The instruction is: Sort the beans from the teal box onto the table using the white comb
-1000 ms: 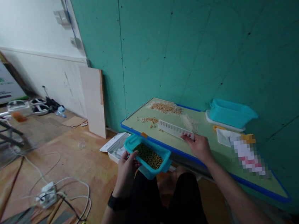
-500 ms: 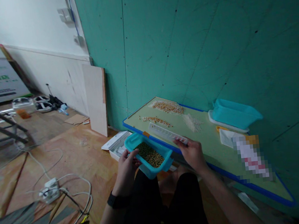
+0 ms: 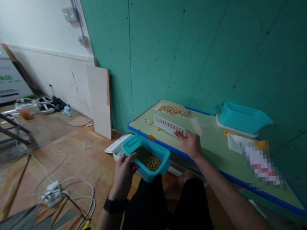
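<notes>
Through the head camera I have both of the person's hands in sight. The left hand [image 3: 123, 171] pinches the rim of a turquoise tub [image 3: 146, 175], thumb on top, fingers curled below; I'd say the grip is at the rim to leave the mouth uncovered. Inside the tub, green beans [image 3: 141, 153] lie to the left and yellow beans [image 3: 153, 163] to the right; it looks near enough level for them not to spill.

Just beyond the tub is the edge of the surface [image 3: 220, 150]. Beyond the tub and to its right, the right hand [image 3: 191, 144] pinches one end of a white slotted strip [image 3: 163, 125], presumably so its length reaches out. The strip appears tipped up on edge near some loose beans [image 3: 148, 122]; whether it touches the surface I cannot tell. Farther from the tub lie a bean pile [image 3: 174, 110], white grains [image 3: 199, 126] and, well to the right, a second tub [image 3: 245, 117].
</notes>
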Motion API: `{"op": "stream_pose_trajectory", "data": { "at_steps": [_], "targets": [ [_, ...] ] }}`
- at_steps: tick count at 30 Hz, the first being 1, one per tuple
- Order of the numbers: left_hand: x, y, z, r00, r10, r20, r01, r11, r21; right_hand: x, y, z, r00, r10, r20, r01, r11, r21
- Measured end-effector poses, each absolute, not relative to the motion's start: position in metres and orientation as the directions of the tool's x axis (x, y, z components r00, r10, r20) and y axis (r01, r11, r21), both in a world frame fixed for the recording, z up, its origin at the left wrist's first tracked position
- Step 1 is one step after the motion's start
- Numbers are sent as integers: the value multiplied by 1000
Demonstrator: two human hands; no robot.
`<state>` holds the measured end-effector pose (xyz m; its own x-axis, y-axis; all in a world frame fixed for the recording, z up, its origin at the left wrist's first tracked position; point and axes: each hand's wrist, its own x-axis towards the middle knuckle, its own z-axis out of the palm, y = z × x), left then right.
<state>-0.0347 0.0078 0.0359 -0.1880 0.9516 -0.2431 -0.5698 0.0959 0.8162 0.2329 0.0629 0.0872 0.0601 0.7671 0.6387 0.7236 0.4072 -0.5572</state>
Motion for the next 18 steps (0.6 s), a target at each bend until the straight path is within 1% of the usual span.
{"op": "stream_pose_trajectory", "data": {
  "at_steps": [8,14,18],
  "targets": [
    [-48,9,33,-262,936,-236,-572,46,819,232,69,85,50,776,628,734,398,-550],
    [-60,15,31,-259,951,-170,-567,-7,823,231,67,86,36,772,634,702,432,-567],
    [-70,22,31,-291,941,-172,-546,-16,838,230,67,86,44,782,622,697,422,-580]
  ]
}}
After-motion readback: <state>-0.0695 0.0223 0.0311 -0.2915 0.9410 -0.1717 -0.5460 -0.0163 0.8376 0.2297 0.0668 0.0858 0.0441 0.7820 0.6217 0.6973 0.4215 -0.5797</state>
